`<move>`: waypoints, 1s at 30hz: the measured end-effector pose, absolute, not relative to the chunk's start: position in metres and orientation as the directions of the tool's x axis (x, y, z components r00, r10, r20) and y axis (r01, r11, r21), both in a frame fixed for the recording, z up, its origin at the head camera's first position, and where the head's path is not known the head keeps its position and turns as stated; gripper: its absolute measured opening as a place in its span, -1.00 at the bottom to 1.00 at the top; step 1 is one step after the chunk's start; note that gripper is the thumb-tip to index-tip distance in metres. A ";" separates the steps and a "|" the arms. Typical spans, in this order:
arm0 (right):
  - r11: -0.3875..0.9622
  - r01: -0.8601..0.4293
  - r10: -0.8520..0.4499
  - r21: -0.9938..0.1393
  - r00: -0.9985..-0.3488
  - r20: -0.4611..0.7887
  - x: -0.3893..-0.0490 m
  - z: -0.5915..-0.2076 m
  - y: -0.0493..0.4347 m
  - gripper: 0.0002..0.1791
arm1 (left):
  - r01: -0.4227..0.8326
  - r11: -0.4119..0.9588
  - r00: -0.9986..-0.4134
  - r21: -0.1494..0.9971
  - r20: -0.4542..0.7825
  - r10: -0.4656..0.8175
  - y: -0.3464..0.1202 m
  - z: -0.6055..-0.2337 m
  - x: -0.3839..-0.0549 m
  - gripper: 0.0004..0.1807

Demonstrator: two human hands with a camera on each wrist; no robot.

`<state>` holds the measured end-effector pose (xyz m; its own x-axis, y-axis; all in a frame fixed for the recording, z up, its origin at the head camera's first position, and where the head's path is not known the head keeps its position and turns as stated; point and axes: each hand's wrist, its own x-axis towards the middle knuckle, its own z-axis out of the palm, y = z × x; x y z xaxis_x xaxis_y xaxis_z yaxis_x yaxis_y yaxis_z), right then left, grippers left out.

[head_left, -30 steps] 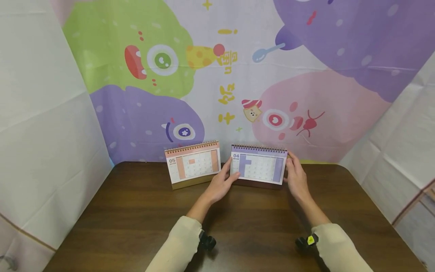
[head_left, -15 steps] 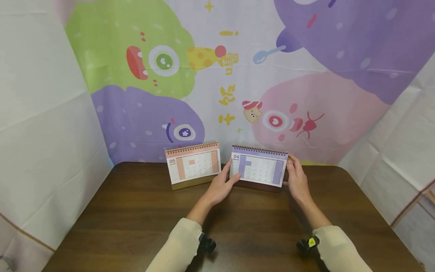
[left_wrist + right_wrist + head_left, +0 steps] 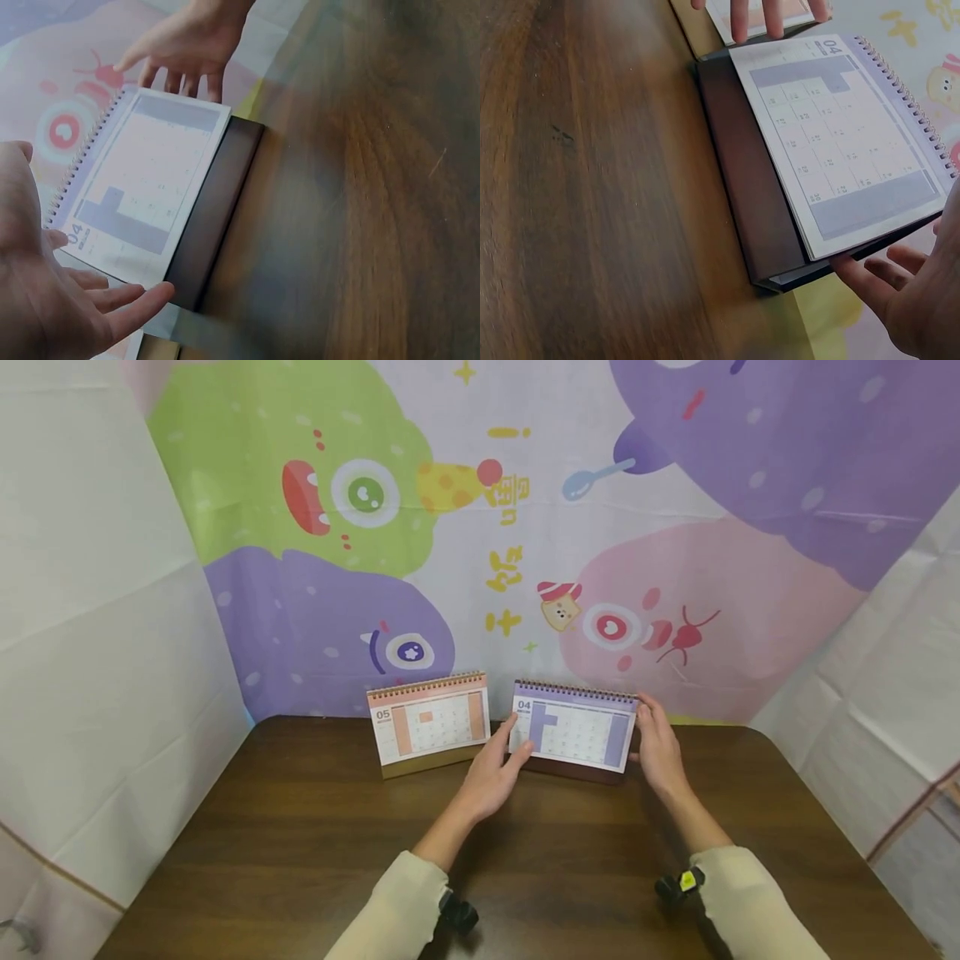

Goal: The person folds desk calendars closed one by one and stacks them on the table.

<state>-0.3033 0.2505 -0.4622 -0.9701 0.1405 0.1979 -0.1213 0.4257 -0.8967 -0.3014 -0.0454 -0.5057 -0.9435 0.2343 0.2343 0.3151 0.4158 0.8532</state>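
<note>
A purple spiral desk calendar marked 04 stands on its dark base at the back of the table, pages facing me. At its left edge is my left hand, fingers extended and thumb by the lower corner. My right hand is at the opposite edge, its fingers loosely bent. In the right wrist view, a fingertip of the right hand meets the calendar's side edge. Just left of my left hand stands an orange desk calendar marked 05, angled slightly.
The brown wooden table stretches toward me in front of both calendars. Close behind them hangs a cartoon-printed cloth. White cloth walls enclose the left and right sides.
Both hands stay at the purple calendar's sides with barely any movement. The whole head view has shifted very slightly; neither calendar visibly changes place.
</note>
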 end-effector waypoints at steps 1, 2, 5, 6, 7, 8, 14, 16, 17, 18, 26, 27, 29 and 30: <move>0.430 -0.113 0.142 -0.896 -0.971 0.191 -0.303 -0.462 0.250 -0.27 | 0.309 0.397 -0.943 0.864 0.224 0.246 -0.045 -0.502 -0.298 -0.12; 0.430 -0.107 0.143 -0.897 -0.972 0.185 -0.303 -0.463 0.250 -0.26 | 0.307 0.394 -0.943 0.866 0.220 0.250 -0.044 -0.499 -0.296 -0.12; 0.426 -0.099 0.138 -0.899 -0.975 0.173 -0.302 -0.464 0.249 -0.24 | 0.306 0.386 -0.942 0.871 0.217 0.256 -0.044 -0.497 -0.294 -0.12; 0.426 -0.098 0.136 -0.900 -0.976 0.171 -0.302 -0.464 0.249 -0.24 | 0.309 0.387 -0.941 0.869 0.221 0.256 -0.043 -0.499 -0.296 -0.12; 0.424 -0.097 0.135 -0.900 -0.976 0.169 -0.302 -0.464 0.248 -0.24 | 0.303 0.381 -0.943 0.874 0.216 0.254 -0.043 -0.498 -0.295 -0.13; 0.421 -0.097 0.134 -0.902 -0.977 0.167 -0.302 -0.464 0.248 -0.23 | 0.309 0.396 -0.942 0.865 0.222 0.250 -0.043 -0.502 -0.298 -0.13; 0.414 -0.086 0.148 -0.906 -0.976 0.160 -0.303 -0.466 0.248 -0.24 | 0.349 0.404 -0.929 0.845 0.254 0.271 -0.041 -0.515 -0.307 -0.11; 0.412 -0.087 0.153 -0.907 -0.975 0.163 -0.302 -0.466 0.248 -0.25 | 0.347 0.373 -0.925 0.860 0.249 0.286 -0.040 -0.512 -0.304 -0.11; 0.410 -0.087 0.152 -0.908 -0.975 0.162 -0.302 -0.466 0.248 -0.25 | 0.371 0.369 -0.916 0.852 0.270 0.297 -0.040 -0.514 -0.305 -0.11; 0.406 -0.088 0.150 -0.909 -0.976 0.161 -0.301 -0.466 0.248 -0.25 | 0.369 0.362 -0.915 0.856 0.267 0.302 -0.040 -0.512 -0.304 -0.11; 0.385 -0.089 0.145 -0.918 -0.977 0.155 -0.295 -0.469 0.249 -0.26 | 0.333 0.378 -0.930 0.864 0.236 0.281 -0.033 -0.524 -0.314 -0.13; 0.384 -0.093 0.144 -0.919 -0.977 0.159 -0.295 -0.469 0.248 -0.27 | 0.327 0.370 -0.932 0.870 0.231 0.280 -0.032 -0.524 -0.314 -0.13; 0.386 -0.102 0.147 -0.917 -0.974 0.170 -0.293 -0.469 0.248 -0.28 | 0.307 0.377 -0.940 0.874 0.215 0.266 -0.030 -0.529 -0.319 -0.14; 0.391 -0.105 0.149 -0.915 -0.973 0.176 -0.292 -0.469 0.247 -0.28 | 0.297 0.367 -0.941 0.881 0.205 0.268 -0.030 -0.529 -0.321 -0.15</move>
